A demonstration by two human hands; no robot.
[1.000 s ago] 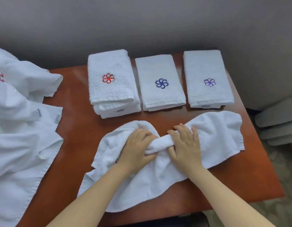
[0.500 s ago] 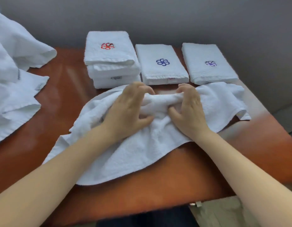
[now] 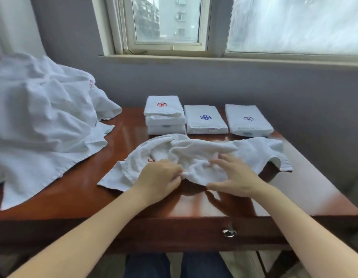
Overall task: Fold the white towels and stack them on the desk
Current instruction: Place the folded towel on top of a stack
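The bench [image 3: 77, 189] is glossy red-brown wood with a metal drawer knob [image 3: 229, 232] on its front edge. It stands against a grey wall [image 3: 294, 93] under a window [image 3: 166, 23] with a pale frame; blurred buildings show outside.

A loose pile of white towels [image 3: 43, 121] covers the bench's left end and hangs over its side. Along the back lie three folded lots side by side: a red-emblem stack [image 3: 164, 119] of several towels, a blue-emblem towel [image 3: 205, 123] and a dark-emblem towel [image 3: 248, 125], just beside one another without touching.

In front of them, at mid-bench, lies the crumpled towel [image 3: 196, 153], bunched into ridges through its middle, its ends spread flat to either side, a trace of red stitching at its left part.

The left hand [image 3: 160, 177] has its fingers curled, gripping the towel's near edge. The right hand [image 3: 236, 175] lies on the towel with fingers spread and nearly straight.
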